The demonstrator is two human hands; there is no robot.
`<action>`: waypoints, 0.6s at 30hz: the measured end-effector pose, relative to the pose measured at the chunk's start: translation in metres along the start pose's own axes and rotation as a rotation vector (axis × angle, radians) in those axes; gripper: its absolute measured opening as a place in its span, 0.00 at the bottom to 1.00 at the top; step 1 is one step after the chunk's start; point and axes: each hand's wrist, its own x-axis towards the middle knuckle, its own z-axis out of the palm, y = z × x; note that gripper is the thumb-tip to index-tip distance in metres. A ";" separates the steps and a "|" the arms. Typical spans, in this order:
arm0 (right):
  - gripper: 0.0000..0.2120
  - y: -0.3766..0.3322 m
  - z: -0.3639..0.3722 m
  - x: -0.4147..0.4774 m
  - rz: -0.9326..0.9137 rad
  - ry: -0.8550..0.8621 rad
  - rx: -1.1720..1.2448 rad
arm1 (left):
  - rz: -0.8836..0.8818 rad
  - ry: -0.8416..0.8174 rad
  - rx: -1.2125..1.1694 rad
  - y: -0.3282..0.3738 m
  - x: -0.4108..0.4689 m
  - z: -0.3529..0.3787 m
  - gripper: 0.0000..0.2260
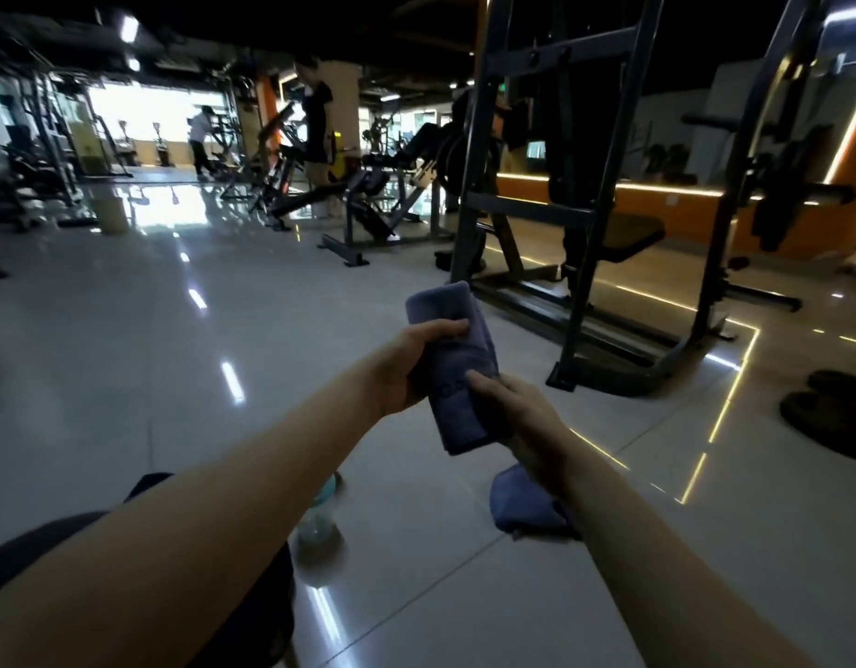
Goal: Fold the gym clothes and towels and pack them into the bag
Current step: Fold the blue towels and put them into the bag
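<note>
A folded blue towel (pixel 457 359) is held up in front of me, above the tiled floor. My left hand (pixel 409 366) grips its left edge, thumb across the front. My right hand (pixel 517 417) holds its lower right part, thumb on the front face. A second blue cloth (pixel 524 506) lies crumpled on the floor below my right wrist. A dark rounded thing (pixel 252 605), possibly the bag, sits at the lower left under my left forearm, mostly hidden.
A clear water bottle (pixel 320 523) lies on the floor beside the dark thing. A black weight rack (pixel 604 301) stands close ahead on the right. Dark shoes (pixel 830 417) sit at the far right. People and gym machines (pixel 320 137) fill the background.
</note>
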 end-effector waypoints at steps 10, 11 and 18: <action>0.10 -0.036 0.109 0.055 0.024 -0.381 -0.079 | 0.180 0.437 0.311 0.076 -0.038 -0.096 0.19; 0.11 -0.032 0.118 0.058 0.018 -0.389 -0.109 | 0.154 0.448 0.355 0.078 -0.042 -0.105 0.20; 0.10 0.042 0.202 0.071 0.200 -0.524 -0.138 | -0.024 0.485 0.469 0.035 -0.075 -0.213 0.26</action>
